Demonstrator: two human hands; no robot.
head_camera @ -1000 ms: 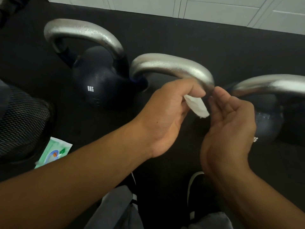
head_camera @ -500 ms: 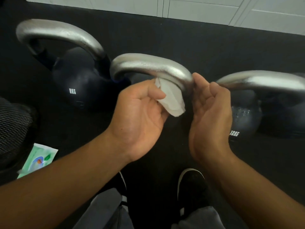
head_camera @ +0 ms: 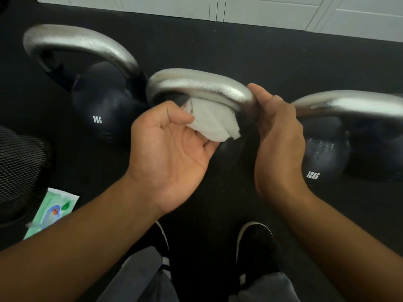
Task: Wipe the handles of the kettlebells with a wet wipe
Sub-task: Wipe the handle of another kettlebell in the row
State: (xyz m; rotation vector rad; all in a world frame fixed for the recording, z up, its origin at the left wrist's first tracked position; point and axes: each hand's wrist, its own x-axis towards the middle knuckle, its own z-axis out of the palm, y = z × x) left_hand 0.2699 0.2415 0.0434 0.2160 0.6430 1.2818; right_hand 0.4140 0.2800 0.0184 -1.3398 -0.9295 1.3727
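Three dark kettlebells with silver handles stand in a row on the black floor. The left one is marked 8KG and the right one 12KG. My left hand lies palm up and pinches a white wet wipe between thumb and fingers. The wipe presses against the underside of the middle kettlebell's handle. My right hand touches the right end of that same handle, thumb on top; its fingers are hidden behind the hand. The middle kettlebell's body is hidden behind my hands.
A green pack of wet wipes lies on the floor at the lower left, beside a black mesh object. My two black shoes stand below the hands. A white panelled wall runs along the back.
My left hand has turned palm up and carried the wipe left along the underside of the middle handle. My right hand has risen and settled onto the handle's right end.
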